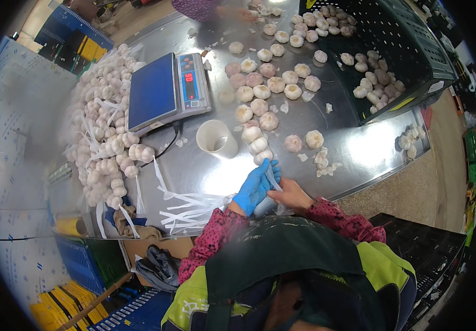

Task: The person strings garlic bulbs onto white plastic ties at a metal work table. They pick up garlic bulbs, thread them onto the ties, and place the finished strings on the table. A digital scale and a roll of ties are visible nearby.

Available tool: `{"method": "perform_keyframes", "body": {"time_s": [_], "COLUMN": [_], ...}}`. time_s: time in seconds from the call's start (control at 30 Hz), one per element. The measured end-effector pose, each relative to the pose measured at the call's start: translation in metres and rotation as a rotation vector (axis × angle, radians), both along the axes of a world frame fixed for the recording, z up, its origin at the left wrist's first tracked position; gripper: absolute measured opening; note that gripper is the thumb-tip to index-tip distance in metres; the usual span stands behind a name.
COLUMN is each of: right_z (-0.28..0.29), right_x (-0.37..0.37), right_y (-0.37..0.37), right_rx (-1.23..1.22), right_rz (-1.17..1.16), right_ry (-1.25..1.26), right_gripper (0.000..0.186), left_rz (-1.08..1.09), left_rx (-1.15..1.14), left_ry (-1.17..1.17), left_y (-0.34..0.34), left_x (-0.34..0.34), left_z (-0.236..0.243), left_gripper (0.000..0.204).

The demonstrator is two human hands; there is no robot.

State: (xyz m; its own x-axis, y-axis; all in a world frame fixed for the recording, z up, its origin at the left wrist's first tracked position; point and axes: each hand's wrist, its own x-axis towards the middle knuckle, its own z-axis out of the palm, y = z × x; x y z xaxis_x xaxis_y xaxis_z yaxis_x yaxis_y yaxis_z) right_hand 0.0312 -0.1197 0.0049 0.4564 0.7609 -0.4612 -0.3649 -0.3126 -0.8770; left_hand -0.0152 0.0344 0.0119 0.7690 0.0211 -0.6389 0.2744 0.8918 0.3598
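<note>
My left hand [253, 188], in a blue glove, closes round the neck of a white mesh net at the table's near edge. A short row of white garlic bulbs [258, 145] lies just beyond its fingers, seemingly inside that net. From there the net's loose tail [271, 176] runs toward my body. My bare right hand [292, 195] pinches this tail close beside the glove; its fingertips are partly hidden. Loose garlic bulbs [276, 84] are spread over the table ahead. Left of the row stands a white cup [217, 139].
A digital scale [153, 91] sits left of centre, beside a heap of netted garlic [102, 110]. White net strips [191, 212] lie at the near edge. At far right, a dark crate [414, 49] holds more bulbs. Another person's hand [239, 14] shows at the far edge.
</note>
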Motion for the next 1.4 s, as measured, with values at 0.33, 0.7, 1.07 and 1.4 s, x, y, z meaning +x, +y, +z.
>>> {"method": "perform_keyframes", "body": {"time_s": [0.33,0.7,1.07,1.4], "right_z": [0.004,0.039,0.043,0.066], "right_x": [-0.007,0.038,0.075,0.04], "right_y": [-0.034,-0.01,0.067,0.049], "right_rx": [-0.027,0.121,0.306,0.318], "right_rz": [0.084,-0.066,0.298,-0.003], "right_ry": [-0.588,-1.102,-0.222,-0.609], "right_gripper": [0.031,0.011,0.012,0.015], "left_rz": [0.054,-0.191,-0.176,0.057], "left_rx": [0.293,1.843,2.059,1.658], "left_ry": [0.07,0.137,-0.409,-0.165], "left_y": [-0.025,-0.008,0.005,0.027], "left_x": [0.016,-0.021,-0.054,-0.068], "left_z": [-0.031,0.021,0.086,0.06], "left_gripper": [0.045,0.018,0.023,0.009]}}
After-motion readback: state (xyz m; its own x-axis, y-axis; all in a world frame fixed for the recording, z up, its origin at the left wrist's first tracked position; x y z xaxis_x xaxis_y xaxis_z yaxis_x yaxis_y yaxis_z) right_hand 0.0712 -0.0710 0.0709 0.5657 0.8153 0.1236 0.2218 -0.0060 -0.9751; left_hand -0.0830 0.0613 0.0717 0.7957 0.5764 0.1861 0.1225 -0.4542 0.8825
